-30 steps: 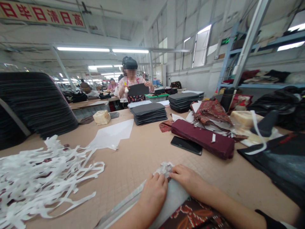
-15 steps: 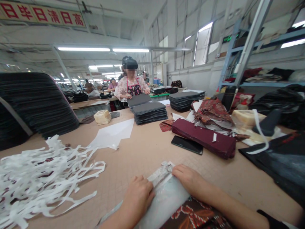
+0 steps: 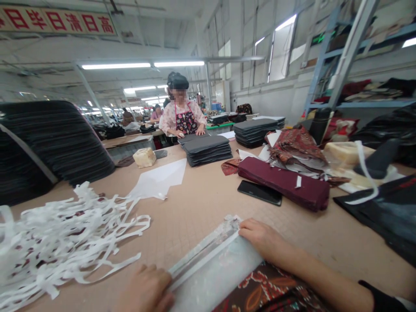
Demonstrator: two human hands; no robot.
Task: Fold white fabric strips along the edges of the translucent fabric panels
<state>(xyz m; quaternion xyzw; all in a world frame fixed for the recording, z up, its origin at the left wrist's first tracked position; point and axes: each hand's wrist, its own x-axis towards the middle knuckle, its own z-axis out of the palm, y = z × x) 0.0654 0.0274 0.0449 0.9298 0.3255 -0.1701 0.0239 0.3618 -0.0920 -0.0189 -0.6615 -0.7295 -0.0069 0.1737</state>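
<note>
Reference: black smartphone (image 3: 259, 192) on the tabletop (image 3: 191, 208). Workpiece is floral-print fabric (image 3: 256, 290), pale backing folded up, near side of the phone, running off toward near-left. Right hand (image 3: 261, 236) just near side of the phone: fingers bent over the fabric's far end; can't tell if pinching. Left hand (image 3: 144, 288) well to near-left of the phone, blurred, fingers curled at the backing's left edge; grip can't be told.

Burgundy bundle (image 3: 282, 184) right behind the phone, small white tag on it, nothing legible. White strip tangle (image 3: 65, 238) far left of the phone; white sheet (image 3: 159, 177) left; dark grey panel stack (image 3: 208, 149) behind-left, co-worker (image 3: 183, 117) beyond it.

Text: red-on-cream banner (image 3: 58, 19), high up far behind-left of the phone, reads 日毕日清日高, cut off at left. Green sign (image 3: 320, 38) behind-right, too blurred to read.
</note>
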